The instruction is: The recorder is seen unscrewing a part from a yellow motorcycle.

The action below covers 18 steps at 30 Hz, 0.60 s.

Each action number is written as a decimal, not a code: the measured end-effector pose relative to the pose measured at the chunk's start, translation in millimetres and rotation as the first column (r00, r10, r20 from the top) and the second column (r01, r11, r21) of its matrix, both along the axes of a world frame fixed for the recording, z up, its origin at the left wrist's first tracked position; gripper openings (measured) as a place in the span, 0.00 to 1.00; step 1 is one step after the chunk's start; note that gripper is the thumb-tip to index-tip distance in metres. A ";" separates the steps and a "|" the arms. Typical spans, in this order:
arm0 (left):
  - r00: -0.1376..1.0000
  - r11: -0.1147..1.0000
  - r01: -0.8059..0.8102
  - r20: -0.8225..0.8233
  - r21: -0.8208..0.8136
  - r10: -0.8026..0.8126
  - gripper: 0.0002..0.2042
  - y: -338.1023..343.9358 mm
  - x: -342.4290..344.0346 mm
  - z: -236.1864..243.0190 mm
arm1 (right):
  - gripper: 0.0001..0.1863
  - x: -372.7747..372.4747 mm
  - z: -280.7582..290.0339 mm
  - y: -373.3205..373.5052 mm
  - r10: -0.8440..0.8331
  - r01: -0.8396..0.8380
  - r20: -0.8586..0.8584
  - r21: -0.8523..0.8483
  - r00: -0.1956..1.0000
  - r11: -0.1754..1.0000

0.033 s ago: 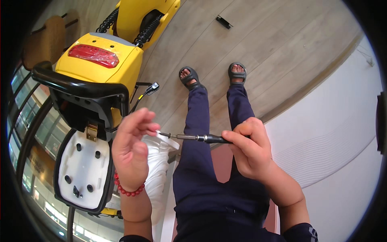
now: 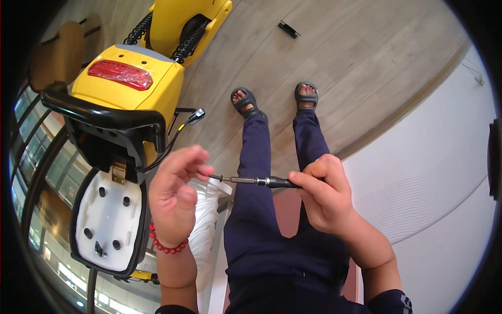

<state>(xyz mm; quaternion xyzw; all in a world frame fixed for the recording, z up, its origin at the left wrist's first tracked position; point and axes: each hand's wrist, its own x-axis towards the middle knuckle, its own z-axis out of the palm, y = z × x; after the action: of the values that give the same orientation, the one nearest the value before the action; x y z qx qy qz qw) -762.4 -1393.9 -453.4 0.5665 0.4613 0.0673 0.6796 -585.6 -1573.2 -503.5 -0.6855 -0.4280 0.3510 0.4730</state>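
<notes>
Black-handled, the screwdriver (image 2: 261, 181) lies level between both hands, above the person's dark-trousered lap. Right hand (image 2: 325, 198) wraps its fingers closed around the handle; the metal shaft points left. Left hand (image 2: 175, 196), a red bead bracelet (image 2: 166, 245) on its wrist, pinches the shaft's tip between thumb and curled fingers. Left of it stands a yellow scooter (image 2: 130, 83) with its seat (image 2: 107, 222) flipped open, on wood floor (image 2: 366, 57).
</notes>
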 end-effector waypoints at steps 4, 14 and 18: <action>0.997 0.992 0.058 -0.037 -0.114 -0.063 0.13 -6.6 20.2 4.2 | 0.21 16.3 3.8 -10.5 0.004 -0.004 -0.017 -0.019 1.000 1.000; 0.991 0.987 -0.010 -0.131 -0.161 -0.011 0.05 -17.1 48.8 9.8 | 0.18 47.7 22.8 -19.7 -0.016 0.012 -0.040 -0.114 0.999 0.993; 0.981 0.916 -0.192 -0.056 -0.353 0.184 0.05 -28.1 53.1 11.5 | 0.14 67.7 41.8 -27.6 -0.182 0.083 -0.281 -0.331 0.942 0.940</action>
<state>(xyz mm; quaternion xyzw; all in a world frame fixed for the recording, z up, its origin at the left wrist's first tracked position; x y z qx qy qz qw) -709.3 -1421.9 -442.0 0.3877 0.5252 0.0414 0.7564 -517.9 -1600.8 -461.7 -0.7166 -0.2402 0.4838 0.4413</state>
